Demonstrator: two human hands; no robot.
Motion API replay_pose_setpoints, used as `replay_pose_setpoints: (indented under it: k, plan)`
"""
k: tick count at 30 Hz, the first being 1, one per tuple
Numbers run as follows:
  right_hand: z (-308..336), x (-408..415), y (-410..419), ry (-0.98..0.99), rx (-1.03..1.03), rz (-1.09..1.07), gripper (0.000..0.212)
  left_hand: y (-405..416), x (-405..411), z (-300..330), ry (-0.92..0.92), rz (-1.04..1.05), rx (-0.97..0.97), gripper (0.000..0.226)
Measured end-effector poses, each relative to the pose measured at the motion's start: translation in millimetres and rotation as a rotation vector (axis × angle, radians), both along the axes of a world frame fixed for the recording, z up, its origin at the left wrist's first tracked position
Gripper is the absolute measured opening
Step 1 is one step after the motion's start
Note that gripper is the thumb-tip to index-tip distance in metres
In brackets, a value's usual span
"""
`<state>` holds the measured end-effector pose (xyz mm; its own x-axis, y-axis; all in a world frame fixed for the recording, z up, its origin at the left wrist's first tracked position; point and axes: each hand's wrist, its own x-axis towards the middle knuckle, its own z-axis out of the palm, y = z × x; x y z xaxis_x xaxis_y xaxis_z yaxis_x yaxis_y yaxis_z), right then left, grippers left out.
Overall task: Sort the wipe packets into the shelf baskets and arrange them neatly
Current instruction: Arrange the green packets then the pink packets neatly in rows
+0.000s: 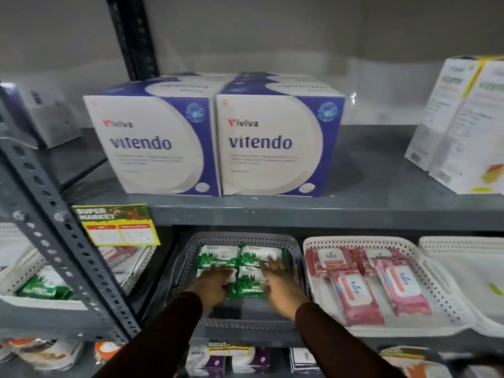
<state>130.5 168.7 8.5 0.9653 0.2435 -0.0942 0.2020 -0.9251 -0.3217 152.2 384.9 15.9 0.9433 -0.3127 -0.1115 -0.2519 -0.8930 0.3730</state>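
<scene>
A grey basket (191, 249) on the middle shelf holds several green-and-white wipe packets (218, 256) laid in two rows. My left hand (211, 286) lies flat on the near-left packet, fingers spread. My right hand (281, 285) rests open against the right side of the near-right green packet (249, 285). Neither hand grips anything. To the right, a white basket (313, 245) holds several pink kara wipe packets (354, 293), lying somewhat askew.
Another white basket (21, 274) at the left holds green and pink packets behind a grey upright post (54, 241). A white basket (463, 249) stands at far right. Two vitendo boxes (212, 143) sit on the shelf above. More goods fill the shelf below.
</scene>
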Motion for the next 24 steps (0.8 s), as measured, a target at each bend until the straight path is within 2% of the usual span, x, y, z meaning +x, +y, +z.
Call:
replay_pose_setpoints:
  k: [3, 5, 6, 8, 11, 14, 16, 20, 24]
  plan:
    - [11, -14, -43, -0.368, 0.268, -0.229, 0.045, -55, -6, 14, -0.108, 0.063, -0.204, 0.039]
    - [19, -22, -84, -0.506, 0.329, -0.440, 0.035, -104, -8, 28, -0.209, -0.060, -0.195, 0.023]
    - [22, -25, -109, -0.491, 0.302, -0.545, 0.032, -131, -9, 32, -0.252, -0.149, -0.173, 0.018]
    - [25, -29, -154, -0.336, 0.160, -0.699, 0.032, -179, -13, 37, -0.268, -0.316, -0.140, 0.019]
    - [18, -35, -212, -0.121, 0.052, -0.873, 0.050, -236, -16, 30, -0.321, -0.566, 0.102, 0.052]
    - [7, -41, -251, -0.083, 0.117, -0.851, 0.074, -271, -18, 25, -0.346, -0.747, 0.296, 0.063]
    - [3, -45, -264, -0.075, 0.129, -0.778, 0.073, -284, -14, 22, -0.366, -0.766, 0.385, 0.058]
    - [12, -46, -287, -0.017, 0.011, -0.667, 0.062, -290, -13, 17, -0.305, -0.702, 0.417, 0.049]
    - [11, -50, -302, 0.088, 0.046, -0.494, 0.074, -283, -21, 6, -0.206, -0.606, 0.356, 0.054]
